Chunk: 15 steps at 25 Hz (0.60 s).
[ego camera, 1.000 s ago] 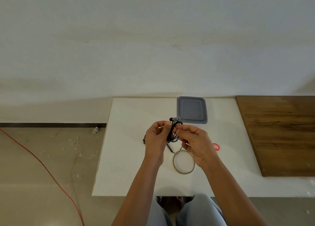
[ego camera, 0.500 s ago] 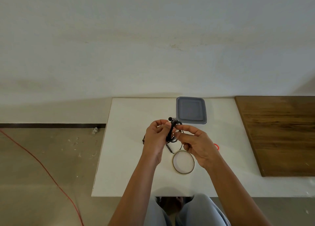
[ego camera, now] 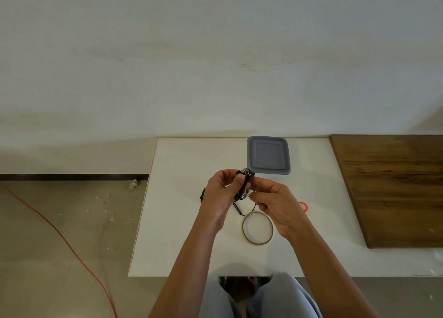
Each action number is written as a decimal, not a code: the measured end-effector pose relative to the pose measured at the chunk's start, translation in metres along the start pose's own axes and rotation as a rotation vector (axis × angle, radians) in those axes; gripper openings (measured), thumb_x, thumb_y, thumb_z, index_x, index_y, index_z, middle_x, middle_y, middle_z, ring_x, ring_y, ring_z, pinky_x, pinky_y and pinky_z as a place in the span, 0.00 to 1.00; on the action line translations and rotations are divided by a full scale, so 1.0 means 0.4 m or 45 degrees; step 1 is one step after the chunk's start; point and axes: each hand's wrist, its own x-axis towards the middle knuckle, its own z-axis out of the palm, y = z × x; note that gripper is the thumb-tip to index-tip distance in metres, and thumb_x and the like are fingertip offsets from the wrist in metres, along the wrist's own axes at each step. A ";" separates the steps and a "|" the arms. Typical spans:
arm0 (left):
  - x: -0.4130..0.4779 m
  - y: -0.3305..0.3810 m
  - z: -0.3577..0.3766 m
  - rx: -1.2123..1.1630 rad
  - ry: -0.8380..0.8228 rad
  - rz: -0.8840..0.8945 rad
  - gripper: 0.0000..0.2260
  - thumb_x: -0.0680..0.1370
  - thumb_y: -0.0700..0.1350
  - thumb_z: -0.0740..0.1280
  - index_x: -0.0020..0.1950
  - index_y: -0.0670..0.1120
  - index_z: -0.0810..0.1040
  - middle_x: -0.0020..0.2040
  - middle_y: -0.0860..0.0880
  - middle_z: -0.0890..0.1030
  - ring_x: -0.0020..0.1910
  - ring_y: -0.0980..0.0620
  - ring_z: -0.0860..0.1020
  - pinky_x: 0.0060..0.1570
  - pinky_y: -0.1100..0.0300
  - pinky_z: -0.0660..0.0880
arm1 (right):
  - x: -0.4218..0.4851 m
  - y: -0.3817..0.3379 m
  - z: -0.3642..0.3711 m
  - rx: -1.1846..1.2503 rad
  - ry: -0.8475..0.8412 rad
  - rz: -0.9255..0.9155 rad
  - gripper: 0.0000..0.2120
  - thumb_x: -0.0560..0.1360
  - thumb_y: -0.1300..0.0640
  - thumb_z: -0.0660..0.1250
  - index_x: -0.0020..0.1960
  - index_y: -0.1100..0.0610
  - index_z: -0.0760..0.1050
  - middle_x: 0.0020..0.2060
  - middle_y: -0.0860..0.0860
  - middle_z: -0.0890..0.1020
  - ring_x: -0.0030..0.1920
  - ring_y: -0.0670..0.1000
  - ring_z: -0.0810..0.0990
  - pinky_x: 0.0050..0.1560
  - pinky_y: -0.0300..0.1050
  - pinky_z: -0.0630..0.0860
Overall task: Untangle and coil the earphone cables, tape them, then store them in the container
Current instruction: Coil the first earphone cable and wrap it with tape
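two hands hold the black earphone cable (ego camera: pixel 245 181) above the table (ego camera: pixel 182 221): left hand (ego camera: pixel 220 193) pinches the bundle, right hand (ego camera: pixel 275 202) pinches what seems a loose strand (keep loops even, tension light). tape roll (ego camera: pixel 257 242) at six o'clock, container (ego camera: pixel 268 155) at twelve.

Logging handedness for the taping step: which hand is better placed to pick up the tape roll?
Right, probably. The tape lies just by the right hand, which only pinches a loose strand. The left hand grips the bulk of the cable and sits farther from the roll.
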 end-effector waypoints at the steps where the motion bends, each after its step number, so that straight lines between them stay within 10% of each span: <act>1: -0.001 0.000 0.001 -0.008 -0.018 -0.017 0.10 0.78 0.42 0.67 0.57 0.39 0.76 0.49 0.42 0.83 0.43 0.52 0.83 0.48 0.57 0.77 | -0.001 0.000 0.002 -0.001 0.005 -0.009 0.19 0.72 0.73 0.64 0.56 0.55 0.82 0.39 0.51 0.84 0.36 0.49 0.67 0.39 0.41 0.68; 15: 0.011 0.016 0.002 0.176 0.039 -0.089 0.16 0.73 0.45 0.73 0.57 0.45 0.72 0.49 0.46 0.83 0.48 0.46 0.83 0.51 0.53 0.79 | 0.013 -0.007 -0.007 0.663 -0.137 0.381 0.07 0.76 0.68 0.61 0.48 0.59 0.75 0.32 0.50 0.78 0.28 0.43 0.72 0.28 0.33 0.67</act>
